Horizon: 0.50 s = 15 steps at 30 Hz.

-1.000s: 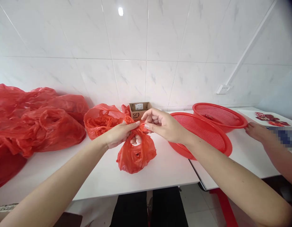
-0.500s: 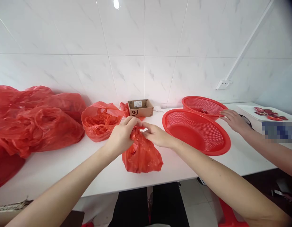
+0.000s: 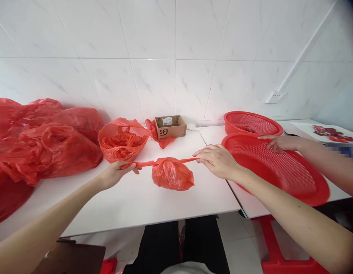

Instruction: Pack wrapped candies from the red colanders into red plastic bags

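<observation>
A small red plastic bag (image 3: pixel 173 176), bunched closed at its top, is held just over the white table. Its two handles are stretched out sideways. My left hand (image 3: pixel 115 174) pinches the left handle between thumb and fingers. On the other side my right hand (image 3: pixel 218 160) grips the end of the right handle. What the bag contains is hidden by the red plastic. Just beyond my left hand stands an open red bag (image 3: pixel 123 140) full of crumpled red plastic bags.
Large filled red bags (image 3: pixel 59 148) are heaped at the left. By the wall sits an open cardboard box (image 3: pixel 171 129). At the right, another person's hand (image 3: pixel 285 143) touches a big red basket (image 3: pixel 304 190), with a second basket (image 3: pixel 253 120) behind it. A white scale (image 3: pixel 307 128) bears small red packets.
My hands have moved apart from the bag's gathered top, pulling its handles out to both sides. The other person's hand has shifted the front basket to the right and nearer.
</observation>
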Available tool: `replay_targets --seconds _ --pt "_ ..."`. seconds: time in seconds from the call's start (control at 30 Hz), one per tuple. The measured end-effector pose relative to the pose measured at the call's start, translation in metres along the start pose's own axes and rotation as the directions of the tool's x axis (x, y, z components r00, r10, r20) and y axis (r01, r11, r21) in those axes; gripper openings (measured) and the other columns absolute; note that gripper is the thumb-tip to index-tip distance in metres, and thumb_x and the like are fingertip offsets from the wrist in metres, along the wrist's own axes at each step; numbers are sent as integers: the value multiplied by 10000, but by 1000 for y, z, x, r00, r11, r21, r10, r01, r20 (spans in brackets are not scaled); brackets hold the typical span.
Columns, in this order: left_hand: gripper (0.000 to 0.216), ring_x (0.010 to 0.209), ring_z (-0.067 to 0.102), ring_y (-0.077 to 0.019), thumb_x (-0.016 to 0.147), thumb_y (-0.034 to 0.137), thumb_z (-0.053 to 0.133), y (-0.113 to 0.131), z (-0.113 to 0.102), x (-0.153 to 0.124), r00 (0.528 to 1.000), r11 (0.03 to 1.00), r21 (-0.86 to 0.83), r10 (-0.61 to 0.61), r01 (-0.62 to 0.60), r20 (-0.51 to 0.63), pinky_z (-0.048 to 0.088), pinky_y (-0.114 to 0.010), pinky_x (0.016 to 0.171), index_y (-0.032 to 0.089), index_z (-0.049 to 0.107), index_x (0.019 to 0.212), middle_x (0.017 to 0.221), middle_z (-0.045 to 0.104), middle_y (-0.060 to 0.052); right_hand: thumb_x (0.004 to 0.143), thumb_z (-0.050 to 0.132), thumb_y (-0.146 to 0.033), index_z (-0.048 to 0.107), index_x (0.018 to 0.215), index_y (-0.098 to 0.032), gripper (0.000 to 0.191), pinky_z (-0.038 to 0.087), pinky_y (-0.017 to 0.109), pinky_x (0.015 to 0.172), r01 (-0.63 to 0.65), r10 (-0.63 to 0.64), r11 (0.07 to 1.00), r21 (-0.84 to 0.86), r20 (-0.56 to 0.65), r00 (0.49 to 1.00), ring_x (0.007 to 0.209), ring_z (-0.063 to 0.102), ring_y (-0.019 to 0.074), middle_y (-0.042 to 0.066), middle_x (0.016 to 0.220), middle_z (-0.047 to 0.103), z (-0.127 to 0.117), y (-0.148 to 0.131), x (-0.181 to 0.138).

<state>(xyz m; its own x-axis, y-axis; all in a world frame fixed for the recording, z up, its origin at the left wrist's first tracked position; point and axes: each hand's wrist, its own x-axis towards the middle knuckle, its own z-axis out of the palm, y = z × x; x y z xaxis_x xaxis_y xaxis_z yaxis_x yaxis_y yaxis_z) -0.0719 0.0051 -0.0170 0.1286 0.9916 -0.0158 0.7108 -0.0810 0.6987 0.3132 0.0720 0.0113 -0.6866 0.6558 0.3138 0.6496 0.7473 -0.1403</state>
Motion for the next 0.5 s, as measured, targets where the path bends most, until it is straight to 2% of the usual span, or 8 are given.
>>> replay_targets --seconds 0.17,0.27,0.37,0.5 --pt "462 1114 615 -292 883 596 435 4 12 -5 997 998 -56 -6 10 77 452 -448 994 260 747 823 1141 718 -63 976 388 -280 679 825 -258 329 351 369 828 -49 49 999 -7 67 997 1024 568 218 -41 1166 691 13 18 -1" --pt "473 1005 668 -271 890 579 427 10 37 -1 997 1000 -19 10 -8 75 504 -392 918 254 747 767 1028 751 -44 949 433 -292 683 815 -271 284 356 362 834 -195 193 981 13 74 978 998 578 213 -42 1110 703 32 35 -2" --pt "487 882 685 -253 918 539 378 13 71 10 997 999 19 46 -45 -59 531 -378 847 227 733 800 888 749 -44 921 446 -257 676 790 -248 265 381 335 775 -416 415 908 57 20 909 915 599 207 8 1033 695 56 44 -3" --pt "429 1055 615 -235 965 448 312 23 107 31 952 988 79 150 -134 -267 467 -389 956 224 662 1070 1113 677 -73 970 329 -277 642 981 -221 319 410 281 698 -550 561 826 121 -88 823 910 605 180 73 1109 615 84 25 -2"
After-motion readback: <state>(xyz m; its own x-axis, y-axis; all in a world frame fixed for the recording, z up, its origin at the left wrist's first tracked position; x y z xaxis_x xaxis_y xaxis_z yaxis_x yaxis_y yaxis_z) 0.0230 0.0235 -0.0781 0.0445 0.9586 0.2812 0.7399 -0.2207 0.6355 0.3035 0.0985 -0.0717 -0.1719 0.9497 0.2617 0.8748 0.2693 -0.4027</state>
